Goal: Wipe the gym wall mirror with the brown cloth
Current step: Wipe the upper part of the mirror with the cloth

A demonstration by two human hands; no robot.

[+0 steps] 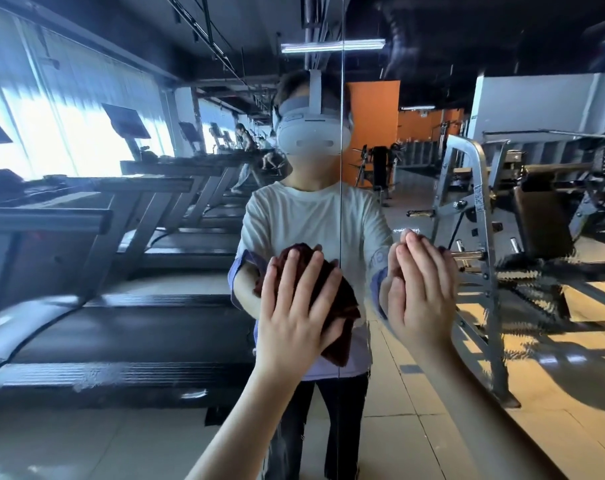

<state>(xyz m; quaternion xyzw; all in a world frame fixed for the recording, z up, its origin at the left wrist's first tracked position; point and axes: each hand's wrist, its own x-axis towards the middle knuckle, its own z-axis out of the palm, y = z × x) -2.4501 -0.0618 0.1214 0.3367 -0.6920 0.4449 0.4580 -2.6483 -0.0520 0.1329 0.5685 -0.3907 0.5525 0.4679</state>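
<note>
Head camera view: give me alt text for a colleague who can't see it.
The left hand presses the brown cloth flat against the gym wall mirror, fingers spread, just left of a vertical seam. The right hand, fingers straight, touches the glass right of the seam. Reflected treadmills line the left, a weight machine the right.

Glossy glass mirror [432,393]; nubby matt brown cloth [335,299].

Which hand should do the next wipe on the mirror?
The left hand. It presses the brown cloth flat against the mirror, so it can probably just slide along. The right hand is bare, with straight fingers and no cloth.
</note>
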